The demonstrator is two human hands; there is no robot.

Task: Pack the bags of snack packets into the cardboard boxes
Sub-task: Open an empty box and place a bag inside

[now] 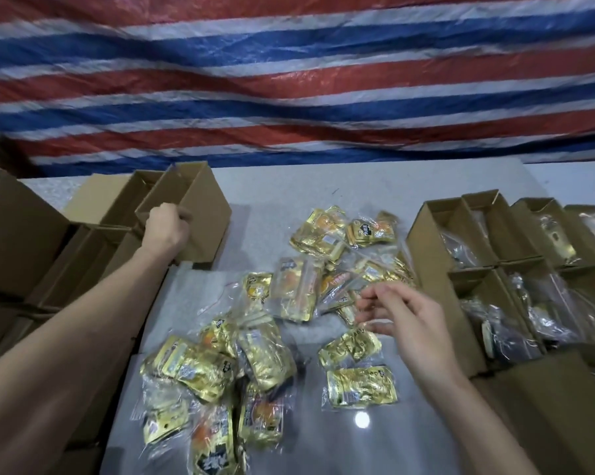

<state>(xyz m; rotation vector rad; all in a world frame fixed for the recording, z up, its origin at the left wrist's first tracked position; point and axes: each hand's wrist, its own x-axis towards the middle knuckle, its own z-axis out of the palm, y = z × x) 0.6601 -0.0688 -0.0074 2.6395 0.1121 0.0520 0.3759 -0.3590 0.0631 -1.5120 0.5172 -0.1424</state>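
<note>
Several clear bags of gold snack packets point(254, 337) lie scattered over the grey table point(340, 190). My left hand point(165, 228) grips the near rim of an empty open cardboard box point(206, 214) at the table's left. My right hand point(402, 320) hovers above the bags in the middle right, fingers spread and relaxed, holding nothing. A bag with two gold packets point(357, 368) lies just below that hand.
More empty cardboard boxes point(21, 234) crowd the left side. At the right stand several open boxes point(477, 234) with bags inside them. A red, white and blue striped tarp point(289, 80) hangs behind the table. A closed box point(546, 406) sits near right.
</note>
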